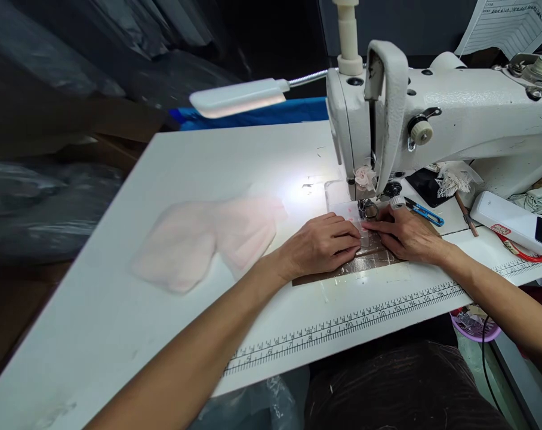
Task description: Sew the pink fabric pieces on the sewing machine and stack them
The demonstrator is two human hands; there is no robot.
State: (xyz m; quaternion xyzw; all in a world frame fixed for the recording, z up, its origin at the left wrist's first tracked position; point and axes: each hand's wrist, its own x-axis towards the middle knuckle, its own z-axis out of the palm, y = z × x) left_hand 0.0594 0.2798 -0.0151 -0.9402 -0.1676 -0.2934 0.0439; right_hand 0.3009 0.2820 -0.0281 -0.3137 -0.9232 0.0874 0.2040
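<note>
A white sewing machine (459, 107) stands on the table, its presser foot (367, 209) lowered toward a small piece of thin white fabric (349, 210) with pink spots. Left of the foot, my left hand (329, 243) rests palm down, its bent fingers together at the fabric's near edge. My right hand (412, 236) comes in from the right, with a fingertip on the fabric just below the foot; the exact grip is partly hidden. Beneath both hands lies a shiny brownish plate (342, 272). Blue thread snips (425, 212) lie just behind my right hand.
Pale pink fabric pieces (185, 245) lie blurred on the white table (119, 334) at left. A lit lamp (239, 98) hangs above. At right are a white device with a dark screen (515, 221) and red-handled scissors (522, 248). A ruler strip (342, 325) follows the front edge.
</note>
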